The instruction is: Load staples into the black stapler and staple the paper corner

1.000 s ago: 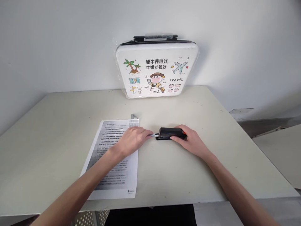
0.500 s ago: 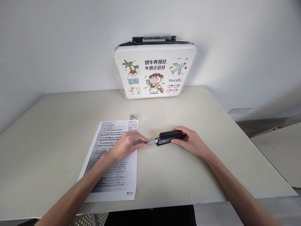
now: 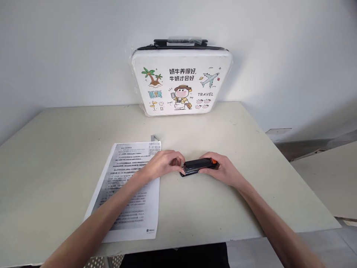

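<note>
A black stapler point(image 3: 197, 164) with an orange part at its rear lies on the table, its front end pointing left. My right hand point(image 3: 220, 167) grips the rear of it, thumb on the near side and fingers on the far side. At the front end, my left hand point(image 3: 167, 163) has its thumb and curled fingers closed on the stapler's tip. The metal slide at that end is mostly inside the body. Left of the stapler lies a printed sheet of paper point(image 3: 131, 208), partly covered by my left hand and forearm.
A white case point(image 3: 164, 59) with cartoon prints and a black handle stands against the wall at the back of the table point(image 3: 223, 208). A small grey strip point(image 3: 153, 137) sticks out at the paper's top edge. Another pale surface point(image 3: 329, 178) stands at the right.
My left hand has moved right, towards the stapler, and the metal slide that stuck out of its front has gone in. My right hand keeps its hold. The view has shifted slightly.
</note>
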A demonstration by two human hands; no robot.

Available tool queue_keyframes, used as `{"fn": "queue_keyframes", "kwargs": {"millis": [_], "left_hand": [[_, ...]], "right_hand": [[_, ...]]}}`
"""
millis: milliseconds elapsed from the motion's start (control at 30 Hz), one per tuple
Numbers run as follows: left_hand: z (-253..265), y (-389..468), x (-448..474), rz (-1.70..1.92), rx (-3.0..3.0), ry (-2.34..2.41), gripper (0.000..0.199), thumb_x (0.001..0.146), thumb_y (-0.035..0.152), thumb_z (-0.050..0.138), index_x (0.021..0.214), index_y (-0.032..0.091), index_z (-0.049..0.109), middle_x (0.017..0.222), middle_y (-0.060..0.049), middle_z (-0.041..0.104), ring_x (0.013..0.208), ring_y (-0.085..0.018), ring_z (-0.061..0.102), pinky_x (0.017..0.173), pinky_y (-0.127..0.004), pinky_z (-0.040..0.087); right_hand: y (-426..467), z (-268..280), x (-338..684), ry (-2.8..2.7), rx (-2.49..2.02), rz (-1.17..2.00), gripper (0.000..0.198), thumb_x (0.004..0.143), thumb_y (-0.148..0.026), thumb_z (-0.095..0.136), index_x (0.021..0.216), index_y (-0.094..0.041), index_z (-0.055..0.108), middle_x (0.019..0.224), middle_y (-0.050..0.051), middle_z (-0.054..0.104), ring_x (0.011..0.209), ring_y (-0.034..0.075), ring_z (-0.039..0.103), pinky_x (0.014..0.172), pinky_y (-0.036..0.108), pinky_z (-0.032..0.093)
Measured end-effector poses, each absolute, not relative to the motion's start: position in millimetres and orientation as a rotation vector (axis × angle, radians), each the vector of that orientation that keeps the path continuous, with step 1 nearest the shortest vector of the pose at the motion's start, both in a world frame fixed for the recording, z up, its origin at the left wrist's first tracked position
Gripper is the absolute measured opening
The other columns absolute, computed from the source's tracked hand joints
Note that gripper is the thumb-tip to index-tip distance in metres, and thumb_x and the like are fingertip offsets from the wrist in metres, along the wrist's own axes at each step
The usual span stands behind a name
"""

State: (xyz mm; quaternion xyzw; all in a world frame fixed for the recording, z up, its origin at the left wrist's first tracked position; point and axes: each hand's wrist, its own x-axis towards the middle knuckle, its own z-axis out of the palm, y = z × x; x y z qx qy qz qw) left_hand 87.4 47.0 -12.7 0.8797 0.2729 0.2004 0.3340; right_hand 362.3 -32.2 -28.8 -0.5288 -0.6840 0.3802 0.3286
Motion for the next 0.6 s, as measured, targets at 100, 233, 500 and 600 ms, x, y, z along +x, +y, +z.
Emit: {"fn": "queue_keyframes", "kwargs": {"millis": [100, 233, 500, 600], "left_hand": [[-13.2, 48.5, 88.4, 0.520, 2.320, 0.726, 0.031, 0.091, 0.051, 0.076, 0.088, 0.021, 0.071, 0.080, 0.001, 0.070, 0.067, -0.014, 0.063, 0.061, -0.024, 0.046], [-12.9, 46.8, 90.7, 0.525, 2.349, 0.734, 0.034, 0.090, 0.054, 0.076, 0.085, 0.021, 0.071, 0.080, 0.001, 0.070, 0.065, -0.013, 0.063, 0.059, -0.024, 0.045], [-2.9, 56.3, 46.7, 0.663, 2.444, 0.947, 0.034, 0.097, 0.055, 0.068, 0.095, 0.022, 0.071, 0.084, -0.001, 0.073, 0.071, -0.016, 0.066, 0.069, -0.027, 0.051], [-5.0, 75.9, 6.2, 0.783, 2.554, 1.315, 0.029, 0.103, 0.047, 0.055, 0.097, 0.021, 0.068, 0.092, -0.006, 0.071, 0.080, -0.021, 0.065, 0.077, -0.034, 0.053]], "right_hand": [[-32.6, -28.2, 361.7, -1.803, -1.389, 0.960, 0.032, 0.088, -0.056, 0.075, 0.101, -0.027, 0.069, 0.098, 0.003, 0.074, 0.085, 0.023, 0.064, 0.073, 0.035, 0.051], [-32.2, -27.2, 361.2, -1.802, -1.382, 0.964, 0.035, 0.087, -0.058, 0.074, 0.102, -0.027, 0.069, 0.101, 0.004, 0.076, 0.086, 0.024, 0.065, 0.076, 0.036, 0.053], [-31.3, -21.8, 360.3, -1.772, -1.373, 1.041, 0.032, 0.086, -0.053, 0.076, 0.103, -0.027, 0.070, 0.108, 0.003, 0.076, 0.090, 0.023, 0.066, 0.080, 0.037, 0.053], [-32.0, -21.0, 360.2, -1.775, -1.379, 1.046, 0.031, 0.085, -0.052, 0.077, 0.103, -0.028, 0.070, 0.109, 0.003, 0.075, 0.090, 0.023, 0.065, 0.079, 0.037, 0.053]]}}
